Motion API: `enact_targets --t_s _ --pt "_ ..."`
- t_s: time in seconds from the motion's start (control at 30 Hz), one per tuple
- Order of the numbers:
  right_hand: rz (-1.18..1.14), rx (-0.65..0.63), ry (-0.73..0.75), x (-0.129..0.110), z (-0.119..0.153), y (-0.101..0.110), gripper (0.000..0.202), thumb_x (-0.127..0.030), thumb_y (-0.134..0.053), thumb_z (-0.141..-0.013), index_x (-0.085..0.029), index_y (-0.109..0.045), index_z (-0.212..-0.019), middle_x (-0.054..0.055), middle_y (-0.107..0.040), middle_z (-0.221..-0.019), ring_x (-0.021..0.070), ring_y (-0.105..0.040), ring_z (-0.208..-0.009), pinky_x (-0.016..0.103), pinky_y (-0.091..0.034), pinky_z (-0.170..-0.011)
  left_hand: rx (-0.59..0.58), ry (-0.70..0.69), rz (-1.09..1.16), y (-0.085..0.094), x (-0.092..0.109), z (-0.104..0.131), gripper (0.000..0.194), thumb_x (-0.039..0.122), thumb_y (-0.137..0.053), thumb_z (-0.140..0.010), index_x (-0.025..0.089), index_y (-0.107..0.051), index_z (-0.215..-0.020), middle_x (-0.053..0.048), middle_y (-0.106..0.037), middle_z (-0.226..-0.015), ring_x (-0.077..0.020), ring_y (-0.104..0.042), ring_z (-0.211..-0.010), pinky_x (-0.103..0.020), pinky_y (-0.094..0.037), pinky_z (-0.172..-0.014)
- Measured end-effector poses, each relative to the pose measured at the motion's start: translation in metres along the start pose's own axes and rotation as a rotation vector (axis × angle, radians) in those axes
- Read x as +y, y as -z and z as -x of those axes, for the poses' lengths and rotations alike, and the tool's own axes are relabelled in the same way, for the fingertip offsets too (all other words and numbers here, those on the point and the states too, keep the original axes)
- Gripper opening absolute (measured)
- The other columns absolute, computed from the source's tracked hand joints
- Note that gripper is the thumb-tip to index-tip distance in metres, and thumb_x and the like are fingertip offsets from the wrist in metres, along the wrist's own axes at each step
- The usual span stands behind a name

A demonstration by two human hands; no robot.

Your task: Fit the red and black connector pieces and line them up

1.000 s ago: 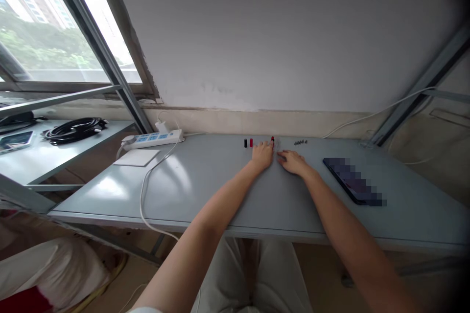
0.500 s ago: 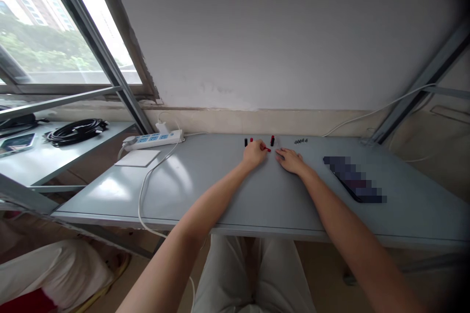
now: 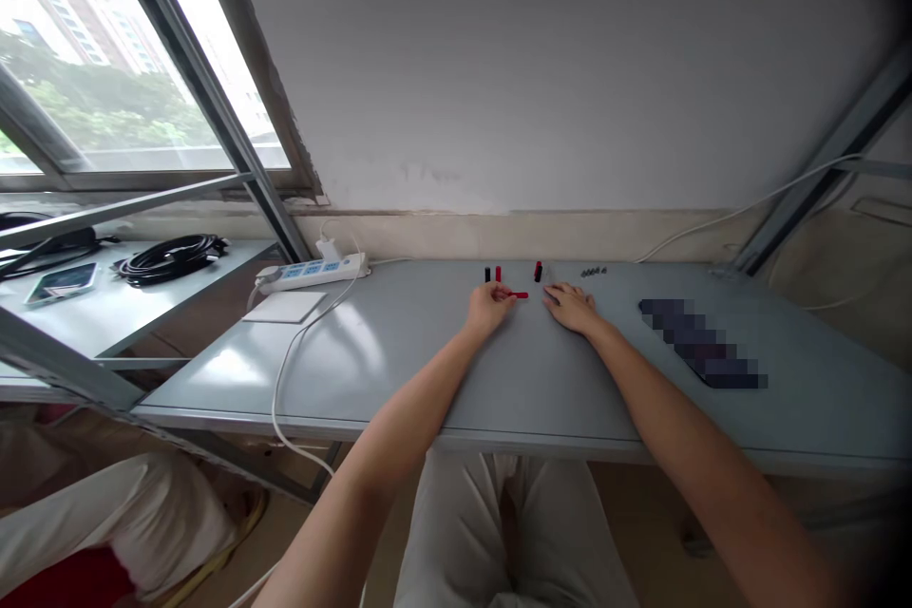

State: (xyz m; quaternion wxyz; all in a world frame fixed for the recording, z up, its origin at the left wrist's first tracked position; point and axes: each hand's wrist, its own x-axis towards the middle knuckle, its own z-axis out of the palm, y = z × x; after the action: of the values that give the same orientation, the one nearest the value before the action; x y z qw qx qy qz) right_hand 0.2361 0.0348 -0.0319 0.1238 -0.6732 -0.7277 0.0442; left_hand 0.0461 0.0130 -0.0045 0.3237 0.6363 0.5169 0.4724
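Observation:
Closed on a small red stick-like piece (image 3: 519, 294), my left hand (image 3: 488, 307) rests over the grey table. Just behind it stand a small black piece (image 3: 487, 275) and a red piece (image 3: 498, 274). My right hand (image 3: 571, 306) lies palm down on the table with its fingers spread, nothing visible in it. Behind and left of its fingertips is a red and black piece (image 3: 539, 272), with something small and transparent beside it. Several small dark metal bits (image 3: 594, 272) lie in a row to the right.
A white power strip (image 3: 313, 273) and a flat white box (image 3: 283, 307) sit at the left, with a white cable running over the front edge. A dark pixelated object (image 3: 702, 344) lies at right. Black coiled cable (image 3: 171, 259) rests on the side table; a person's leg shows below.
The camera view has shifted, moving the scene slightly rightward. The red piece in my left hand shows more of its length and lies flatter. My right hand remains near the same place on the table.

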Motion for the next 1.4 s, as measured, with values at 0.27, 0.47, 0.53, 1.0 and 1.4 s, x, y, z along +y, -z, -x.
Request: enact_targets --t_s 0.27,0.47,0.53,1.0,1.4 --pt "-0.127 0.069 0.139 -0.007 0.01 0.01 0.032 -0.038 -0.042 -0.079 -0.022 -0.057 -0.102 0.009 -0.053 -0.111 0.0256 -0.044 -0.105 0.042 -0.034 -0.086 0.028 0.056 0.098 0.003 -0.002 -0.005 0.013 0.023 -0.065 -0.062 0.014 -0.06 -0.07 -0.005 -0.059 -0.066 -0.0124 -0.053 -0.061 -0.028 -0.041 -0.064" --pt "-0.572 0.311 0.092 -0.013 0.002 0.017 0.017 -0.03 -0.043 -0.078 -0.018 -0.051 -0.087 0.006 -0.059 -0.082 0.0153 -0.054 -0.074 0.029 -0.042 -0.069 0.015 0.097 0.153 0.006 -0.004 -0.005 0.017 0.027 -0.066 -0.061 0.014 -0.062 -0.071 -0.006 -0.061 -0.069 -0.0121 -0.053 -0.062 -0.028 -0.041 -0.064" --pt "-0.669 0.332 0.052 -0.012 -0.001 0.017 0.016 -0.03 -0.042 -0.078 -0.019 -0.049 -0.086 0.005 -0.058 -0.076 0.0143 -0.054 -0.069 0.028 -0.042 -0.066 0.014 0.109 0.185 0.007 -0.003 -0.004 0.017 0.027 -0.067 -0.061 0.014 -0.063 -0.071 -0.006 -0.062 -0.069 -0.0121 -0.053 -0.062 -0.028 -0.041 -0.065" --pt "-1.109 0.166 -0.067 -0.02 0.004 0.017 0.024 -0.042 -0.052 -0.071 -0.019 -0.049 -0.077 0.001 -0.056 -0.065 0.0084 -0.046 -0.049 0.023 -0.038 -0.049 -0.025 0.218 0.286 0.014 0.008 0.0 0.014 0.023 -0.067 -0.062 0.014 -0.065 -0.072 -0.007 -0.064 -0.076 -0.0127 -0.055 -0.069 -0.03 -0.042 -0.073" --pt "-1.069 0.005 0.081 -0.042 0.017 0.019 0.022 -0.039 -0.051 -0.073 -0.019 -0.048 -0.082 0.002 -0.059 -0.071 0.0093 -0.05 -0.054 0.024 -0.041 -0.053 -0.092 0.199 0.352 0.007 0.01 0.003 0.015 0.023 -0.066 -0.064 0.013 -0.062 -0.074 -0.006 -0.063 -0.073 -0.0091 -0.052 -0.062 -0.028 -0.042 -0.071"
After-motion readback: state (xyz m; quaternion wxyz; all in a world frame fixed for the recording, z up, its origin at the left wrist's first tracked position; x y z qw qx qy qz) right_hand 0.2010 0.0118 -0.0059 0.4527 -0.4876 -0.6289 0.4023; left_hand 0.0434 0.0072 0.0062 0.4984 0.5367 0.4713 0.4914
